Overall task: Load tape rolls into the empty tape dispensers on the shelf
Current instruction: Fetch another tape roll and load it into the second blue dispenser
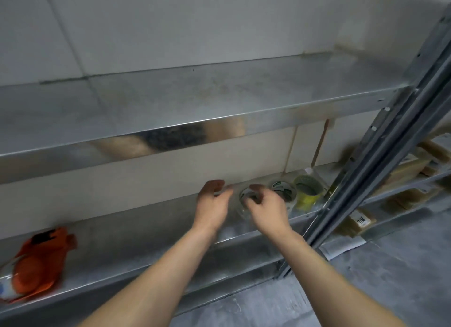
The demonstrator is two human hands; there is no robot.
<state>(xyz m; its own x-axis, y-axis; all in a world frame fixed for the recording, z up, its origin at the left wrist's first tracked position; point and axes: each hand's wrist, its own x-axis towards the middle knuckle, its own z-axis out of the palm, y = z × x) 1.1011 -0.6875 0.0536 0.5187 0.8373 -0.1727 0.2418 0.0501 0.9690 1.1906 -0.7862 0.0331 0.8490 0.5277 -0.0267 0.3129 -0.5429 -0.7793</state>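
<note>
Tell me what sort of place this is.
Probably a storeroom: bare metal shelves, tape rolls lined up on the lower one, packed goods on the next rack, and a concrete floor.

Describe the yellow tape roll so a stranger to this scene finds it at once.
Take the lower metal shelf and follow it right to the grey upright post. A row of tape rolls sits just left of that post, and the yellow tape roll is the one nearest it. It alone is yellow; the neighbouring roll is pale with green print.
</note>
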